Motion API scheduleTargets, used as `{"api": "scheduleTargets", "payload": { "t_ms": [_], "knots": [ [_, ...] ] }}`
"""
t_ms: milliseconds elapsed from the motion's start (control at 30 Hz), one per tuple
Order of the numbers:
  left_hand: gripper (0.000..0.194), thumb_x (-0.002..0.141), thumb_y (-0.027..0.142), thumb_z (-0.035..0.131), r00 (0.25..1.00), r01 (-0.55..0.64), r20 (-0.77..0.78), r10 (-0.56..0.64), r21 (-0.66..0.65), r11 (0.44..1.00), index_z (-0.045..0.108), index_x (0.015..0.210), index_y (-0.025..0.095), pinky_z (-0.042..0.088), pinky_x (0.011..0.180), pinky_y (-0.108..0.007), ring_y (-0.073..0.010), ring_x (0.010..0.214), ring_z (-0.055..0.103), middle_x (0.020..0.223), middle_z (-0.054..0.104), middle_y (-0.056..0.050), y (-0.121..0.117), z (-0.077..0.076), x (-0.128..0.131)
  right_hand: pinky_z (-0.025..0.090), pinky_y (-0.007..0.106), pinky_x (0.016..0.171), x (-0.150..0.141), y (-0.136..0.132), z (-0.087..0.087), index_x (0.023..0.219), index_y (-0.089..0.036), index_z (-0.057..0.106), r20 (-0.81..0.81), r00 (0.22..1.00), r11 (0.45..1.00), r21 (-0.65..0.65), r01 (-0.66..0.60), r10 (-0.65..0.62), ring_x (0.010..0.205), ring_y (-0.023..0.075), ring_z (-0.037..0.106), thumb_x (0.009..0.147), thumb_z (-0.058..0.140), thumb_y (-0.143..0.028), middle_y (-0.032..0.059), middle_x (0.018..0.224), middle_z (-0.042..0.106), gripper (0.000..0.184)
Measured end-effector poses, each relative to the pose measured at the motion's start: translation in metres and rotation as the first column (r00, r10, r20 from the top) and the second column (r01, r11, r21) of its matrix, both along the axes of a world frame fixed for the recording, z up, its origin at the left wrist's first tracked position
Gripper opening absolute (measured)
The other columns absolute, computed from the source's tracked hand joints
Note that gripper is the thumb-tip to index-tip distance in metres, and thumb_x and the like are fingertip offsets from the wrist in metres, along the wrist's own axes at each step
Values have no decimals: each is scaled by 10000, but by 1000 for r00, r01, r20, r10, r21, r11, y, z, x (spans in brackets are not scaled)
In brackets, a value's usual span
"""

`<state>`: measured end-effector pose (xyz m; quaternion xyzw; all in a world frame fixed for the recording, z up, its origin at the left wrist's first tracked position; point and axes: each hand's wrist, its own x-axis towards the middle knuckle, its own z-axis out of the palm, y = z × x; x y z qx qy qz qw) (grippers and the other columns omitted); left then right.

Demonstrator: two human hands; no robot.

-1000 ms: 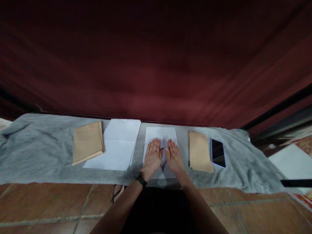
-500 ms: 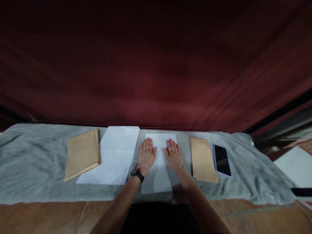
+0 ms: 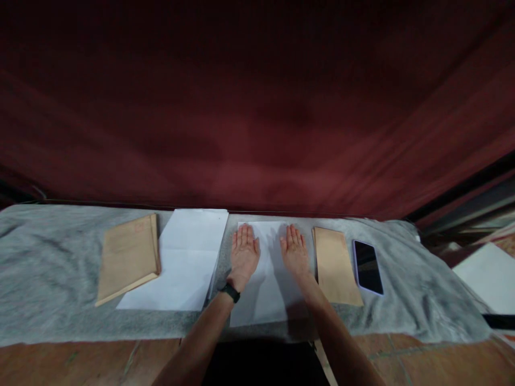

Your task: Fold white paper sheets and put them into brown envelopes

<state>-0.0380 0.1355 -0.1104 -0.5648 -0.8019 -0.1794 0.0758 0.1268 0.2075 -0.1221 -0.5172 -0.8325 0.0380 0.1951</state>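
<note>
A white sheet of paper point(image 3: 269, 279) lies on a grey cloth point(image 3: 52, 268) in front of me. My left hand point(image 3: 243, 254) lies flat and open on the sheet's left edge, a black band on its wrist. My right hand point(image 3: 295, 253) lies flat and open on the sheet's right side. The two hands are apart, with bare paper between them. Neither hand holds anything.
A stack of white sheets point(image 3: 185, 257) lies to the left, with brown envelopes point(image 3: 127, 254) beside it. More brown envelopes point(image 3: 335, 264) and a dark phone point(image 3: 367, 266) lie to the right. A dark red curtain point(image 3: 257, 118) hangs behind. Tiled floor point(image 3: 80, 362) shows below.
My hands have slid apart from the middle of the sheet toward its left and right sides. The view has shifted a little, so the cloth sits lower in the picture.
</note>
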Motion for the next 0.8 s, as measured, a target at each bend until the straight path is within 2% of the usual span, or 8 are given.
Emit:
{"api": "scheduleTargets", "payload": {
  "t_ms": [100,200,467,800],
  "knots": [
    [546,1023,269,278,982,187,29,-185,-99,977,409,1511,62,237,1240,-456,-259,1513,274,1585,399,-140,14,6,7,251,438,1220,-24,9,7,1515,-106,423,17,978,978,-34,-207,207,1487,234,337,1076,219,-366,121,1586,397,550],
    [540,1025,234,242,969,246,42,-242,-182,952,410,1511,69,225,1244,-448,-243,1509,287,1587,401,-123,23,6,5,234,447,1228,-40,16,7,1506,-164,449,53,949,950,-54,-308,310,1480,218,350,1077,241,-345,87,1572,428,510],
    [569,1040,328,249,987,159,17,-159,-209,965,365,1537,76,169,1256,-420,-225,1523,247,1617,331,-132,24,1,-14,212,450,1230,-36,24,-1,1542,-118,376,85,966,969,-54,-240,244,1499,255,309,1072,253,-411,109,1610,344,567],
    [591,1029,350,271,998,68,18,-66,-156,985,376,1527,50,188,1245,-431,-244,1516,269,1594,365,-159,18,-4,-25,244,478,1203,-19,27,-5,1540,-114,379,57,987,989,-3,-150,150,1471,270,359,1065,245,-403,136,1580,403,572]
  ]
}}
